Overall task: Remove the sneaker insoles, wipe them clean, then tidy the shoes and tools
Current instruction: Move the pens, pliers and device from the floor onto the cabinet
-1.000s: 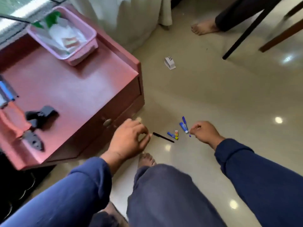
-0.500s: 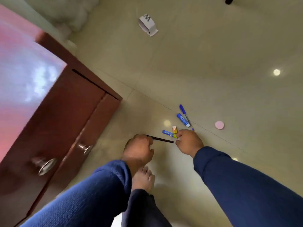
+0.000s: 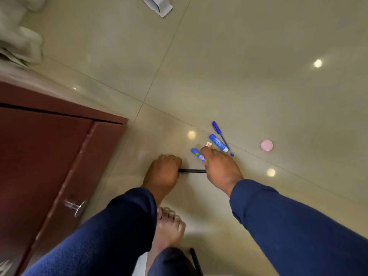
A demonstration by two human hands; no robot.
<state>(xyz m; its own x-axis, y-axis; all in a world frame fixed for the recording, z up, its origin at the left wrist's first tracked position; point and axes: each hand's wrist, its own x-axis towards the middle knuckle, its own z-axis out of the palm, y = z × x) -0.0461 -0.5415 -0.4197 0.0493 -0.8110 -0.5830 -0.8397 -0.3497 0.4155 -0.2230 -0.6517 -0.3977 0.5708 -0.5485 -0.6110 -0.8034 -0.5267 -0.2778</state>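
No sneakers or insoles are in view. My left hand (image 3: 162,172) is curled round the left end of a thin black stick (image 3: 192,171) that lies on the floor. My right hand (image 3: 219,168) reaches down beside it and covers the stick's right end. Its outstretched fingers touch a small blue tube (image 3: 196,153), and the index tip is next to a small orange-and-white piece (image 3: 209,144). Whether the thumb pinches anything is hidden under the hand. Just beyond lie a larger blue-and-white tube (image 3: 218,143) and a blue pen (image 3: 219,132).
A pink round lid (image 3: 266,145) lies on the tiled floor to the right. A red-brown cabinet (image 3: 49,156) with a metal knob (image 3: 75,206) stands close on the left. My bare foot (image 3: 169,228) is below the hands. White folded paper (image 3: 159,5) lies at the top.
The camera has tilted down and closer to the floor. My left hand has closed on the black stick. My right hand has shifted left, from the blue pen to the small blue tube.
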